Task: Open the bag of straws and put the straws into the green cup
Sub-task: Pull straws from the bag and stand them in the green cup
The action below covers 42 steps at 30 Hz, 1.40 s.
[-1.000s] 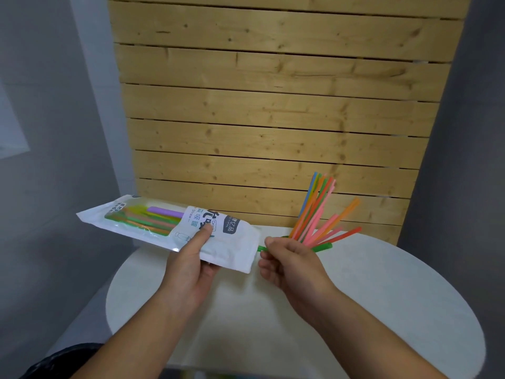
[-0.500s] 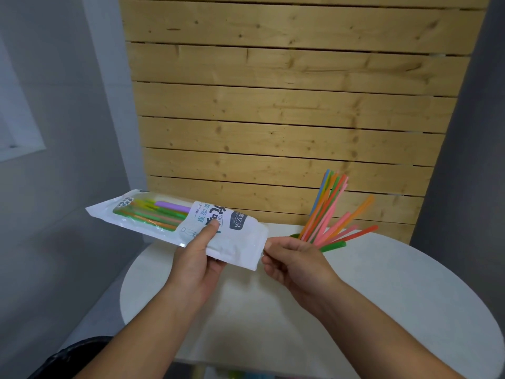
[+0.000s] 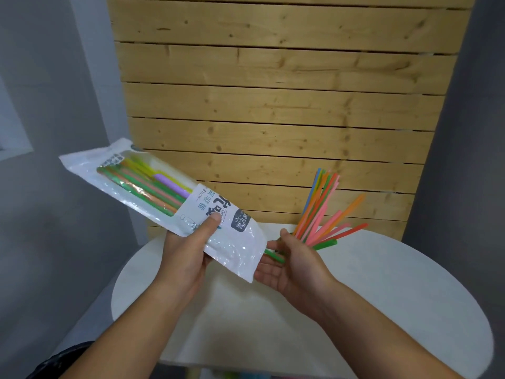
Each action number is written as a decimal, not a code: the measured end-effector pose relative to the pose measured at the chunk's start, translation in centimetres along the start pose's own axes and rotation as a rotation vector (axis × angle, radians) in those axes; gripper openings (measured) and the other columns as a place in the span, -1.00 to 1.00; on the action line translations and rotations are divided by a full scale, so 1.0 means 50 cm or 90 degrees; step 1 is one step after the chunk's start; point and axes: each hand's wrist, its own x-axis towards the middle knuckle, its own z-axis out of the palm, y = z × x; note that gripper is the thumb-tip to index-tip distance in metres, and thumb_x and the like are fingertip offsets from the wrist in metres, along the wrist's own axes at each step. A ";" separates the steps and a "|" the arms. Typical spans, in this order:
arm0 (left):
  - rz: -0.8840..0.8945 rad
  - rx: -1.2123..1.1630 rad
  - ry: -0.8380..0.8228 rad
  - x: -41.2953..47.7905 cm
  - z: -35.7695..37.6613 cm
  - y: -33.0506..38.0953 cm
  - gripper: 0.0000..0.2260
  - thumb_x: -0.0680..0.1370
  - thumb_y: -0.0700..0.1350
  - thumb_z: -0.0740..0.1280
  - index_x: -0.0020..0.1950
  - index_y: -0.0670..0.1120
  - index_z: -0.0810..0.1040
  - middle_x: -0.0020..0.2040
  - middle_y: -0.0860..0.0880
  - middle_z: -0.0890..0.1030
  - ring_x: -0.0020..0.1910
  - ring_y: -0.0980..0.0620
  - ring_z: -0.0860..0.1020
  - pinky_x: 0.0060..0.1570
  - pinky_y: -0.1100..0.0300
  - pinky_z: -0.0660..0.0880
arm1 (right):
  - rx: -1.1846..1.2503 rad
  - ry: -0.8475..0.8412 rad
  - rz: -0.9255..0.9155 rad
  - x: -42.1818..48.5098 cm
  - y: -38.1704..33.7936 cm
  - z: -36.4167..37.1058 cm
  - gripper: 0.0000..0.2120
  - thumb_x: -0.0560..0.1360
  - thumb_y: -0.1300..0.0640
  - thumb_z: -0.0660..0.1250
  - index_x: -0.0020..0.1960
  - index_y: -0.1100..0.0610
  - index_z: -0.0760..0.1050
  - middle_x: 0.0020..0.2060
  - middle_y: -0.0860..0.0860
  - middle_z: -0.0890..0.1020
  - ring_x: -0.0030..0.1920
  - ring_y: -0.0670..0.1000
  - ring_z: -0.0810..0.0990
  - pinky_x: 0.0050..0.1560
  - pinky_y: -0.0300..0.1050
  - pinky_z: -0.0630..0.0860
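Note:
My left hand [image 3: 188, 255] grips the white plastic bag of straws [image 3: 164, 195] near its middle, thumb on top. The bag slants, sealed end up at the left and mouth down at the right. Green, orange, yellow and purple straws show through its clear window. My right hand [image 3: 292, 258] sits palm up just below the bag's mouth, fingers loosely curled around a green straw [image 3: 274, 255] that sticks out of the bag. Behind that hand a fan of several coloured straws [image 3: 322, 212] stands up. The green cup is hidden behind my right hand.
Both hands hover over a round white table [image 3: 382, 310], whose far edge meets a wall of pale wooden slats [image 3: 273, 105]. Grey walls stand on both sides. Something dark [image 3: 54, 359] lies low at the bottom left.
The bag's sealed end has risen, so it now slants more steeply down toward my right hand. My right hand's fingers have loosened and spread under the bag's mouth.

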 end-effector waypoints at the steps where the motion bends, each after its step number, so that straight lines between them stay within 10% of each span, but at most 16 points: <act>1: 0.005 0.009 -0.004 -0.001 0.003 -0.001 -0.77 0.57 -0.28 0.39 0.11 0.02 0.64 0.00 0.00 0.75 -0.04 0.02 0.73 -0.14 0.10 0.65 | -0.005 -0.007 0.001 0.000 0.002 0.001 -0.66 0.65 -0.08 0.17 0.08 0.21 0.46 -0.22 0.23 0.71 -0.30 0.16 0.73 -0.30 -0.02 0.63; 14: -0.057 -0.062 0.053 0.015 -0.016 -0.013 -0.74 0.56 -0.24 0.41 0.23 -0.02 0.62 0.01 -0.01 0.75 -0.07 0.05 0.72 -0.23 0.13 0.66 | -0.162 -0.012 -0.128 -0.003 0.003 -0.011 -0.89 0.58 0.27 0.31 0.05 0.31 0.55 -0.26 0.14 0.59 -0.39 -0.03 0.57 -0.36 -0.20 0.57; 42: -0.158 -0.182 0.080 0.017 -0.022 -0.032 -0.76 0.56 -0.23 0.41 0.21 -0.06 0.61 0.02 -0.04 0.76 -0.07 0.04 0.74 -0.12 0.03 0.69 | -0.124 0.015 -0.164 -0.002 -0.025 -0.033 -0.89 0.53 0.36 0.36 0.05 0.36 0.56 -0.29 0.19 0.63 -0.34 0.01 0.65 -0.29 -0.21 0.65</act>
